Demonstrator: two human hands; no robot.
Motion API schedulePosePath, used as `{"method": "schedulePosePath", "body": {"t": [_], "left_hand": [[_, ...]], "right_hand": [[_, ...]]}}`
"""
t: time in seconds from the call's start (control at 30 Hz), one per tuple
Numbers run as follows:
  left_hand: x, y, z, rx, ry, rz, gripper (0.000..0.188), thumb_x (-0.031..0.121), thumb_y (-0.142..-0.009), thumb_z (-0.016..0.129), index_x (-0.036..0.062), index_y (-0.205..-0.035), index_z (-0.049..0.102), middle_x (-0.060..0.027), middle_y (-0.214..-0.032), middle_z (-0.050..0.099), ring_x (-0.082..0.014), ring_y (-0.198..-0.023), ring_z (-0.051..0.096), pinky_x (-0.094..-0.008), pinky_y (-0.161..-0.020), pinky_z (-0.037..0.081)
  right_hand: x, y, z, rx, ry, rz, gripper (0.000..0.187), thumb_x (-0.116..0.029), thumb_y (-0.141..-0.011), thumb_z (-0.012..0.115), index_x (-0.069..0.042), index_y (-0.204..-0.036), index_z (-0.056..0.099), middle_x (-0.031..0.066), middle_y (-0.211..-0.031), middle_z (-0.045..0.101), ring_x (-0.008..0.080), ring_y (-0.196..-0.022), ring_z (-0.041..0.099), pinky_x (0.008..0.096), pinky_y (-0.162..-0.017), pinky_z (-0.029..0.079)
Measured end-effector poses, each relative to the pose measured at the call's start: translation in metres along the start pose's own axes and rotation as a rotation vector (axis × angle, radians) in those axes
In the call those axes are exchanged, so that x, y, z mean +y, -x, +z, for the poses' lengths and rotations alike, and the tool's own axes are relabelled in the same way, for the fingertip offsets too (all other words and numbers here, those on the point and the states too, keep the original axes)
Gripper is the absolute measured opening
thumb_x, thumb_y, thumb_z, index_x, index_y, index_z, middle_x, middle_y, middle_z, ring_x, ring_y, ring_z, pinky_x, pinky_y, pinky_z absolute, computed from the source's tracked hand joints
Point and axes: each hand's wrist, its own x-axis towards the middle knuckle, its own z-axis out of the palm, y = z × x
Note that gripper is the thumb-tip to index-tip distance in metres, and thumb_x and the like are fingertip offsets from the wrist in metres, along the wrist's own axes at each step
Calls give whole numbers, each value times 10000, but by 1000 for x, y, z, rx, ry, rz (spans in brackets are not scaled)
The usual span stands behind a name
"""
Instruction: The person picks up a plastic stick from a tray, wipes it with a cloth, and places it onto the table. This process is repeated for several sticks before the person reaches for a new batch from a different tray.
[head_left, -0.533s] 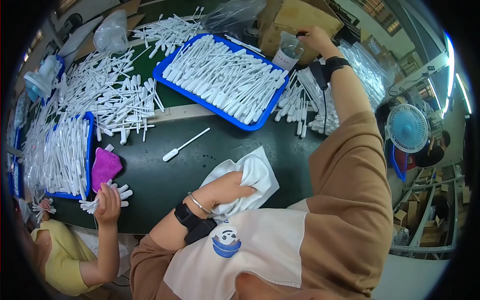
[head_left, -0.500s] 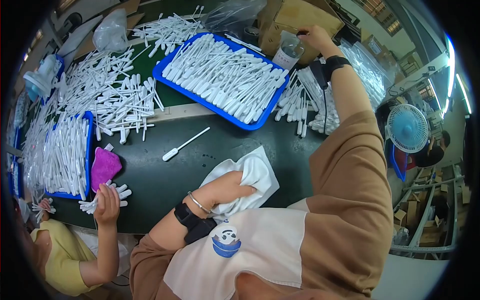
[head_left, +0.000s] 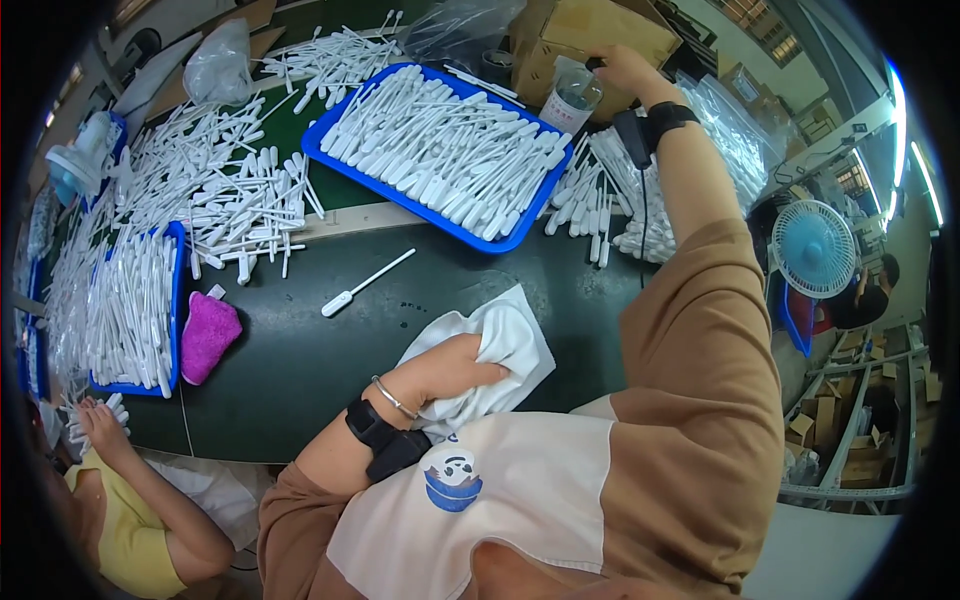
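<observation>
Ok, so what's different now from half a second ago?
The co-worker's hand has moved left, away from the purple cloth. The left hand still grips the white cloth; the right hand is still at the top of the bottle.

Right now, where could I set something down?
Bare tabletop shows between the white cloth and the brown right sleeve; another bare patch lies between the purple cloth and the left hand. It's crowded around the big blue tray and farther left, where white droppers lie heaped.
</observation>
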Motion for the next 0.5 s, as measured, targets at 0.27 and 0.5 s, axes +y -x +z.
{"method": "schedulePosePath", "body": {"t": [0.27, 0.5], "left_hand": [[-18, -6, -1, 81, -92, 190, 330, 191, -775, 583, -36, -1015, 562, -137, -930, 616, -197, -854, 574, -289, -754, 443], [-10, -5, -2, 125, -271, 133, 294, 198, -752, 586, -25, -944, 593, -149, -889, 620, -220, -813, 580, -310, -731, 440]], "right_hand": [[-24, -11, 5, 49, 158, 286, 414, -319, -793, 558, -81, -1131, 523, 192, -1060, 573, 348, -983, 542, 396, -844, 424], [-55, 10, -16, 59, 262, 270, 488, -366, -829, 519, -69, -1211, 453, 202, -1075, 563, 338, -993, 543, 396, -832, 428]]}}
